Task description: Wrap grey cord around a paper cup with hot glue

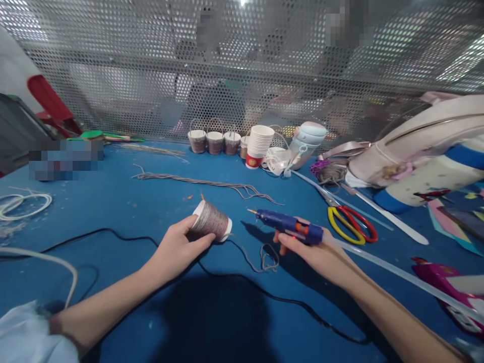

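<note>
My left hand (177,247) grips a paper cup (210,220) lying on its side, its wall wound with grey cord. A loose tail of that cord (264,258) trails off to the right over the blue table (124,212). My right hand (313,252) holds a blue hot glue gun (291,225), its orange nozzle pointing left toward the cup with a gap between them. A clear glue stick (397,275) juts out of the gun's back to the right.
A black cable (242,276) crosses the table near me. Scissors (351,222) with yellow and red handles lie right of the gun. Stacked paper cups (259,143), three wrapped cups (215,142), a bottle (308,141) and a pink bag (412,146) stand before a perforated metal screen (151,75). Grey cords (196,181) lie mid-table.
</note>
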A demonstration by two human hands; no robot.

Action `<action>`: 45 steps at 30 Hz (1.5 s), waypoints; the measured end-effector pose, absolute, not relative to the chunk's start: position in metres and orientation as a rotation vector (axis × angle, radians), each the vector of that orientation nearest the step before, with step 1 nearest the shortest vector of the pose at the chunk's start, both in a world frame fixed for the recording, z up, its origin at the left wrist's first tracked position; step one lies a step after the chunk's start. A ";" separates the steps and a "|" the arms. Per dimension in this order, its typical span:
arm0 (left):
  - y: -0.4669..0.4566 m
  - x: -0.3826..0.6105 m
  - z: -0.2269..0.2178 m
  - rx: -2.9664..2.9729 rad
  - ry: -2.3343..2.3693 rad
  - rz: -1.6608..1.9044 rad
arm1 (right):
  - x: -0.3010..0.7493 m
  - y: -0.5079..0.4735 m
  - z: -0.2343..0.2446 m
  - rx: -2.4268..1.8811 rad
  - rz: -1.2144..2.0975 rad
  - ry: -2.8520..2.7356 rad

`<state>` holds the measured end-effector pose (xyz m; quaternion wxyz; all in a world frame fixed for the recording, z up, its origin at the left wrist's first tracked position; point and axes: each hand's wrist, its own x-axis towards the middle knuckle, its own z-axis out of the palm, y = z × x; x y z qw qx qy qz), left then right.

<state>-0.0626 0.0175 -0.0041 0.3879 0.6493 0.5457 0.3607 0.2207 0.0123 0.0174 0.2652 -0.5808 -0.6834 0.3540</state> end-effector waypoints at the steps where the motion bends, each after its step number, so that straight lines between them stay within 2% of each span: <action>1: 0.017 -0.062 -0.005 1.668 1.386 0.920 | 0.216 0.006 0.021 -1.567 0.968 -1.877; 9: 0.017 -0.062 -0.008 1.754 1.387 0.922 | 0.195 -0.012 0.034 -1.576 1.094 -1.914; 31: 0.014 -0.062 -0.010 1.853 1.339 0.912 | 0.190 -0.017 0.031 -1.626 0.948 -1.943; 45: 0.013 -0.064 -0.011 1.891 1.319 0.909 | 0.193 -0.021 0.029 -1.572 0.968 -2.030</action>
